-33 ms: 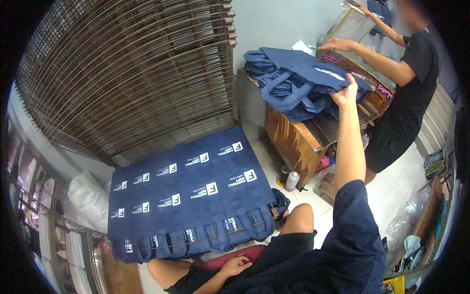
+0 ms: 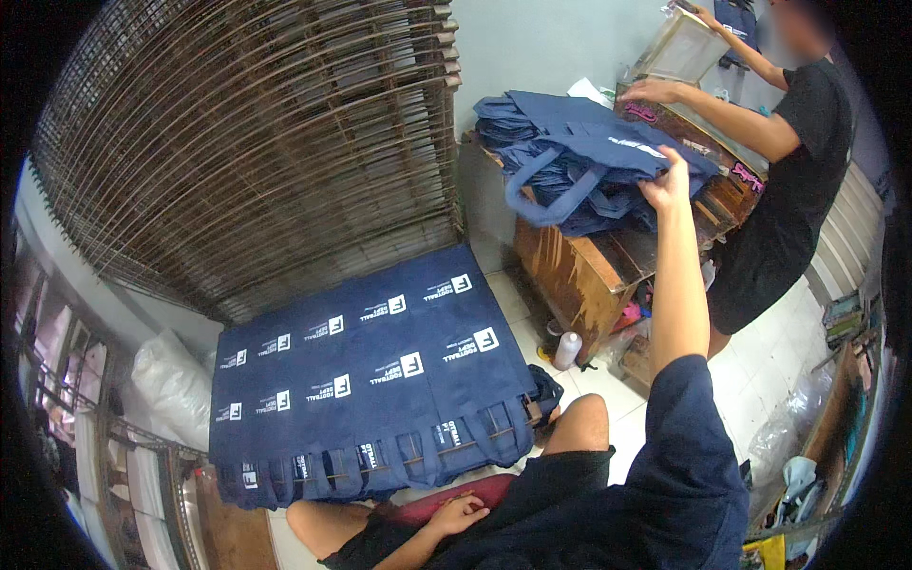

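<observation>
My right arm reaches up to the wooden worktable, and my right hand (image 2: 668, 180) grips the near right edge of the top tote bag (image 2: 617, 150) between thumb and fingers. This navy cloth bag has a white print and tops a loose pile of navy tote bags (image 2: 546, 180); one handle loops out toward me. My left hand (image 2: 461, 514) rests on my lap, fingers loosely bent and a little apart, holding nothing. In front of me, navy tote bags with white prints (image 2: 366, 351) lie in overlapping rows on a rack, their handles hanging along the near edge.
Raised wire drying racks (image 2: 285, 142) stand behind the laid-out bags. A co-worker (image 2: 793, 180) in black works with a framed screen (image 2: 676, 47) at the worktable (image 2: 570, 275). A pale bottle (image 2: 567, 351) stands on the floor. A white plastic sack (image 2: 171, 380) sits at the left.
My right hand has shifted slightly, and the top bag's printed side has tilted and moved a little left. The left hand and the laid-out bags look the same.
</observation>
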{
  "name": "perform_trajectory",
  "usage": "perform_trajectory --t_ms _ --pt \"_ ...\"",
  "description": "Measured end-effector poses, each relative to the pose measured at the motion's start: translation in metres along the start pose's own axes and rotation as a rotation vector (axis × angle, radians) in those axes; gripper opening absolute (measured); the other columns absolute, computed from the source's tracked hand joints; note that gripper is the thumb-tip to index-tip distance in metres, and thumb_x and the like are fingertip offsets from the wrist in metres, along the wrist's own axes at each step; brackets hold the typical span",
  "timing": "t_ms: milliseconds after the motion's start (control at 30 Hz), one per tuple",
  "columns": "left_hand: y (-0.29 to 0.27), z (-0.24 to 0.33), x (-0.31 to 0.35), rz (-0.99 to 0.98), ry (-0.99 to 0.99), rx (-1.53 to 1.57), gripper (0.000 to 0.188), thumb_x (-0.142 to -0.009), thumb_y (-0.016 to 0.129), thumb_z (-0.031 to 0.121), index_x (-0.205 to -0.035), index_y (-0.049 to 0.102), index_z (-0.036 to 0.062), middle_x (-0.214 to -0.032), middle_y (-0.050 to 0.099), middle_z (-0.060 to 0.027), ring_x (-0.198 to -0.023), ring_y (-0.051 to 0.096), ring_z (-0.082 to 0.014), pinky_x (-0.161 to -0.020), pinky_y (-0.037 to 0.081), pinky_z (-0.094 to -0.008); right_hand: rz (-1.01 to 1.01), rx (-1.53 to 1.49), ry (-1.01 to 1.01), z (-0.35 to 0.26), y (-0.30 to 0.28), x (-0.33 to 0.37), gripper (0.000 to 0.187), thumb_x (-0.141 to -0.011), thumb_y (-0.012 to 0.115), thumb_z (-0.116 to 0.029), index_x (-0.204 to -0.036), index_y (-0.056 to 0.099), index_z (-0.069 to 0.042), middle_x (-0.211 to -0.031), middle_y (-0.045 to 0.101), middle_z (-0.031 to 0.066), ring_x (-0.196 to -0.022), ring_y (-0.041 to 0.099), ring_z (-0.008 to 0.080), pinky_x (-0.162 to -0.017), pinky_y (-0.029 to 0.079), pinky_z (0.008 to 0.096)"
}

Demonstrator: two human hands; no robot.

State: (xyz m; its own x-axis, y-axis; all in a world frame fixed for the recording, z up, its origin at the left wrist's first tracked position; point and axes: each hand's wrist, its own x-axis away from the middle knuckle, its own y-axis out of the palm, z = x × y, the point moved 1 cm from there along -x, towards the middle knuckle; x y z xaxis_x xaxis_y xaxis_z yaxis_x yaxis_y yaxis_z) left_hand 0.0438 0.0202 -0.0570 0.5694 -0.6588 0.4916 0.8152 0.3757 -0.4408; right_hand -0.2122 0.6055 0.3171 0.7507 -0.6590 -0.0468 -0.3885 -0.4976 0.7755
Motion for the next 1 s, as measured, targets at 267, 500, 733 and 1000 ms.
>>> perform_trajectory --t_ms 267,500,733,1000 --pt "-0.061 0.121 -0.018 -0.018 0.247 0.221 0.055 -0.083 0.068 0.036 -0.125 0.049 0.0072 -0.103 0.062 -0.0067 -0.093 0.059 -0.018 -0.079 0.048 -0.0316 -0.172 0.114 -0.154 0.044 0.059 0.152 0.042 -0.077 0.061 0.003 -0.115 0.047 0.001 -0.111 0.055 0.012 -0.1 0.056 0.026 -0.086 0.048 0.0395" --pt "-0.166 0.292 -0.027 0.313 0.815 1.057 0.062 -0.081 0.07 0.021 -0.132 0.039 0.0017 -0.129 0.047 -0.0096 -0.111 0.047 -0.0152 -0.085 0.047 -0.0296 -0.045 0.308 -0.37 0.143 0.098 0.318 0.057 -0.079 0.068 -0.003 -0.125 0.036 0.0 -0.116 0.05 0.0124 -0.104 0.051 0.0224 -0.092 0.04 0.0336" --pt "-0.207 0.284 0.045 1.009 0.764 1.454 0.019 -0.085 0.067 0.018 -0.094 0.061 0.0022 -0.087 0.064 -0.0057 -0.075 0.061 -0.0125 -0.063 0.05 -0.0269 -0.678 0.306 -0.398 0.221 0.059 0.417 0.08 -0.08 0.064 -0.021 -0.139 0.014 -0.004 -0.111 0.052 0.0178 -0.108 0.052 0.0308 -0.092 0.042 0.0464" --pt "-0.223 0.153 0.117 1.175 0.478 1.409 0.038 -0.075 0.073 0.012 -0.106 0.051 0.0039 -0.09 0.065 -0.004 -0.077 0.061 -0.0127 -0.057 0.046 -0.0247 -0.279 -0.26 1.212 0.26 -0.089 0.446 0.062 -0.087 0.045 -0.056 -0.129 0.044 -0.01 -0.114 0.06 0.0132 -0.098 0.06 0.0306 -0.081 0.05 0.0459"
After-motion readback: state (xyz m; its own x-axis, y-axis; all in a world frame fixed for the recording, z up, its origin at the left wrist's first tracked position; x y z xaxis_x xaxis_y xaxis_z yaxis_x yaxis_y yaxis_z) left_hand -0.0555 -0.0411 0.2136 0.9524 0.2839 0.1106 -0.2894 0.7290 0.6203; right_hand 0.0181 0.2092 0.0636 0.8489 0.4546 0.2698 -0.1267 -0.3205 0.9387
